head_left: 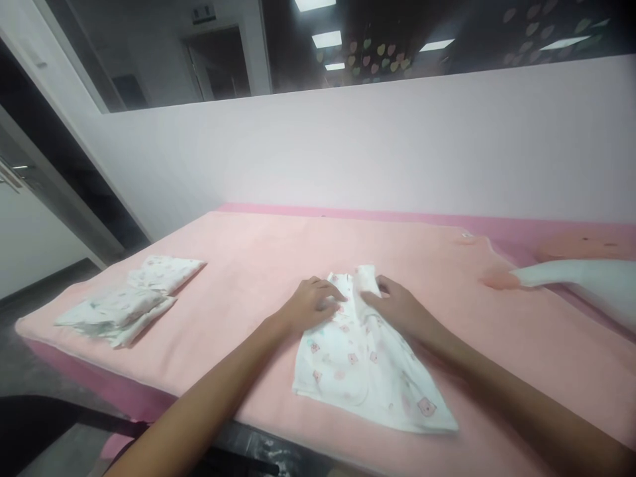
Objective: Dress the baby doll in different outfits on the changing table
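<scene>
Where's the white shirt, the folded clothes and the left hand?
White shirt (355, 371): head view, its printed middle.
Folded clothes (119, 306): head view, top of nearer stack.
Left hand (311, 305): head view, back of it.

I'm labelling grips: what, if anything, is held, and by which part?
The white printed garment: the right hand appears to pinch its upper right edge; the left hand touches its upper left, any grip unclear.

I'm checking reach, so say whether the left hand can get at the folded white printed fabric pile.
Likely yes: only pale-pink cloth covering shows between the left hand and the pile, though that hand rests on the white printed fabric garment.
</scene>
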A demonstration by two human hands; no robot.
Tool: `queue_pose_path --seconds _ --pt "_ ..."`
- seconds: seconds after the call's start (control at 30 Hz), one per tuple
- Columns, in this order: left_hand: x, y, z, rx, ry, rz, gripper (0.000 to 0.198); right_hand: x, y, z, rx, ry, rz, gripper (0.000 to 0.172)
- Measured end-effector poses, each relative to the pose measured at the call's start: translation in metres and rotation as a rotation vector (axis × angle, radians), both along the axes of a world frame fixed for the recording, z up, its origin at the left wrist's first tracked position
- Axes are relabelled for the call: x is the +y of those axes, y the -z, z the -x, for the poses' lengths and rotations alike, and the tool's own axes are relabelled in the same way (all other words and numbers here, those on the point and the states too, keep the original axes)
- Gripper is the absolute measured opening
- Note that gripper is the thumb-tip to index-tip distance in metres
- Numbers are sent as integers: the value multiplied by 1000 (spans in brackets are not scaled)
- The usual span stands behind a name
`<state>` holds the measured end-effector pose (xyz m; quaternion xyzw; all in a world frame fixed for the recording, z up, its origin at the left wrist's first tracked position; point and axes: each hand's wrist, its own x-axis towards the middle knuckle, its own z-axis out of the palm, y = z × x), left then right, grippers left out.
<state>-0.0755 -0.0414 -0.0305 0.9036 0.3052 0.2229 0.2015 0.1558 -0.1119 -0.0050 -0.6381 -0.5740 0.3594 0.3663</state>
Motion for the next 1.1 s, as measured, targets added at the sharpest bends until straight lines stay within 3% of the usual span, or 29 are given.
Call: queue_pose_path --seconds 0.07,0.2,0.27,0.37,0.5,0.63,0.73,0.8,0.93,1.0,1.1 --pt "2 -4 3 -67 -28 128 30 9 4 24 114 16 -2 33" --pt "5 -7 8 -264 -192 435 59 26 13 62 350 1 108 54" --pt "8 -6 8 -287 -236 482 63 26 14 70 432 -18 150 55" --pt "15 -3 5 -198 -235 393 52 6 11 67 411 -64 114 41" --pt "22 3 1 -127 -269 295 36 -46 8 52 50 -219 -64 15" --pt "25 10 1 -141 -254 289 39 -93 17 43 -226 -484 -327 30" --pt "28 15 0 -89 -268 179 42 -114 24 40 -308 -643 -300 48" --pt "27 15 -1 -38 -315 69 41 -118 23 36 -312 -678 -249 51" --pt "5 0 0 -67 -416 -145 34 -99 15 21 -233 -533 -228 45" --pt "-16 -12 4 -59 -326 -226 35 -76 11 10 -209 -372 -248 43" --pt "-49 -21 13 110 -85 -254 46 -34 6 -5 -290 -153 -191 45"
